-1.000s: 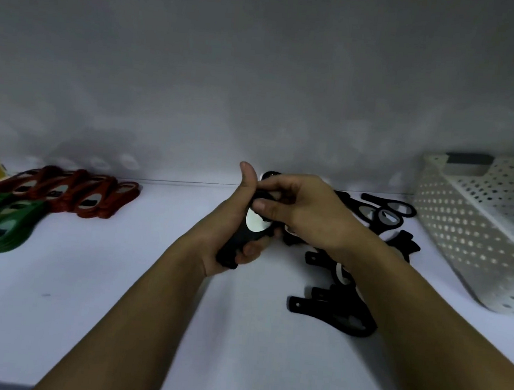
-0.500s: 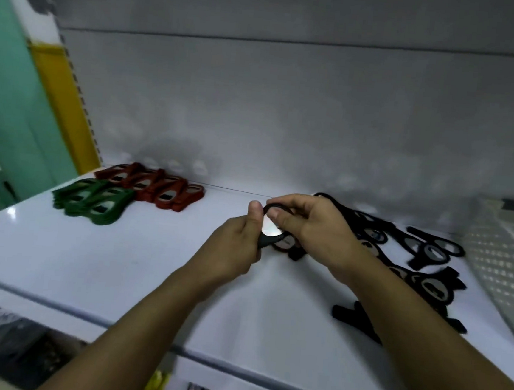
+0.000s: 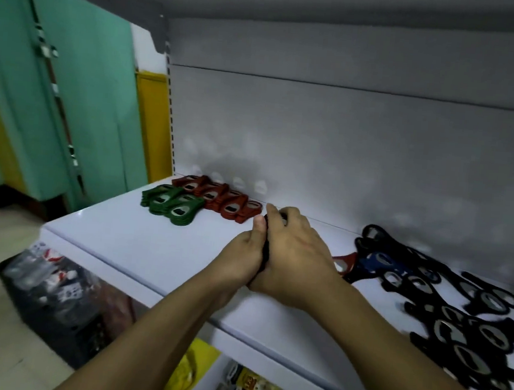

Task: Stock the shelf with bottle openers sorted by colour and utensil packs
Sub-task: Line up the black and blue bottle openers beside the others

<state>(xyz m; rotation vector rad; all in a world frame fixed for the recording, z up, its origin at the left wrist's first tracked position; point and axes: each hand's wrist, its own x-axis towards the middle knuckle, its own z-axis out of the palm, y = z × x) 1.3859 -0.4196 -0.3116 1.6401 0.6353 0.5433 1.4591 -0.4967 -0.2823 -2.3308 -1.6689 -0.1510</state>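
- Our left hand (image 3: pixel 246 253) and right hand (image 3: pixel 293 257) press together over the white shelf (image 3: pixel 140 240), a stack of black bottle openers (image 3: pixel 266 248) clamped between them; only a dark edge shows in the gap, so we cannot tell how many it holds
- Both hands grasp the stack, palms facing, likely to square the openers up before we set them down as one neat group
- The stack sits above the bare middle of the shelf, just right of the red bottle openers (image 3: pixel 227 203), which lie overlapped in a row against the back panel
- The green bottle openers (image 3: pixel 174 206) lie fanned in front of the red ones at the shelf's left end, each colour kept to itself
- To our right, a loose heap of black openers (image 3: pixel 456 321) sprawls unsorted, with one blue opener (image 3: pixel 377 261) and one stray red opener (image 3: pixel 344 263) mixed in near its left edge
- We judge the sorting about midway: two colours laid out, the black pile largely still to gather, and utensil packs nowhere on this shelf
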